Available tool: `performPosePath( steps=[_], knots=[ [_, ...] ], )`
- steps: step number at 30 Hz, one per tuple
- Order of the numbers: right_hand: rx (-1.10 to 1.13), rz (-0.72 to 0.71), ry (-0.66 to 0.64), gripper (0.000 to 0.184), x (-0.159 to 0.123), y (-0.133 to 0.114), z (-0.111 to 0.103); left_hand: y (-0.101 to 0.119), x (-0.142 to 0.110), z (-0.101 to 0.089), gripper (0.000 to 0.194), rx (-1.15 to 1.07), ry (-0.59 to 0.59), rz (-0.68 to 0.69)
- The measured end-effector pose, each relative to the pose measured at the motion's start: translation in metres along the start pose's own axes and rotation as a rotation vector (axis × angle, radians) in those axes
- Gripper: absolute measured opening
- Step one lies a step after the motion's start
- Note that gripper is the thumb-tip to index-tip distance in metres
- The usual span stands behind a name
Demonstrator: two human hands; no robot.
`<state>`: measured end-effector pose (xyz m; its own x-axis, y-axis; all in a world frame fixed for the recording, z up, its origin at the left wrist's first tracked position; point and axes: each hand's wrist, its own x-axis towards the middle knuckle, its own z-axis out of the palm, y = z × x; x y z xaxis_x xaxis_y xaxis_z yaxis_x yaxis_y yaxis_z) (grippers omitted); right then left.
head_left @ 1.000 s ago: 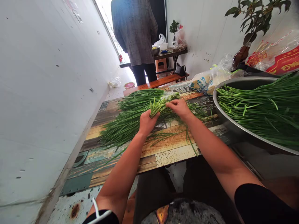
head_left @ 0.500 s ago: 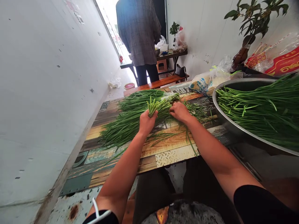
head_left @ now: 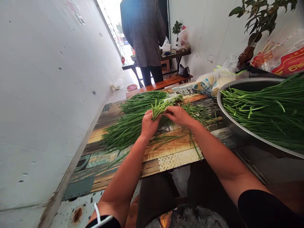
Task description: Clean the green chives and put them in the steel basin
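My left hand [head_left: 148, 125] is closed round a small bunch of green chive stalks [head_left: 159, 106], cut ends pointing up and away. My right hand [head_left: 178, 115] reaches in from the right, its fingers pinched on stalks at the bunch's ends. Beneath both hands a big pile of loose chives [head_left: 128, 125] spreads over the patterned table [head_left: 166, 155].
A large metal basin [head_left: 234, 125] full of chives sits at the right. Behind it lie a plastic bag [head_left: 211, 84], a potted plant [head_left: 258, 19] and red packets [head_left: 288, 61]. A person in a checked jacket [head_left: 142, 31] stands at a far table. A white wall [head_left: 47, 95] runs along the left.
My right hand drew back toward the loose stalks, then returned to the ends of the bunch. The left hand kept its grip. The person at the back shifted slightly right.
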<state>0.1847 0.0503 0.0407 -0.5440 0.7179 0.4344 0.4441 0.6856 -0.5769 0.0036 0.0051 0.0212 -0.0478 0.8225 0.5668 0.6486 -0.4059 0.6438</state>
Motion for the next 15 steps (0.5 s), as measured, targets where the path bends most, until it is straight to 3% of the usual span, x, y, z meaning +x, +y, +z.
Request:
performPosePath(
  steps=[3,8,13,15],
  knots=[
    [-0.01,0.047,0.048,0.012,0.001,0.001,0.0,0.001,0.0,0.0,0.013,-0.004,-0.029,0.019],
    [0.115,0.16,0.103,0.019,0.002,0.008,-0.011,0.001,0.0,0.0,0.025,0.055,-0.09,-0.1],
    [0.268,0.352,0.337,0.05,0.004,0.023,-0.026,-0.005,0.0,0.0,0.026,-0.06,-0.026,-0.199],
    [0.296,0.404,0.354,0.065,0.004,0.025,-0.027,-0.006,0.001,0.0,0.028,-0.111,-0.021,-0.229]
  ],
)
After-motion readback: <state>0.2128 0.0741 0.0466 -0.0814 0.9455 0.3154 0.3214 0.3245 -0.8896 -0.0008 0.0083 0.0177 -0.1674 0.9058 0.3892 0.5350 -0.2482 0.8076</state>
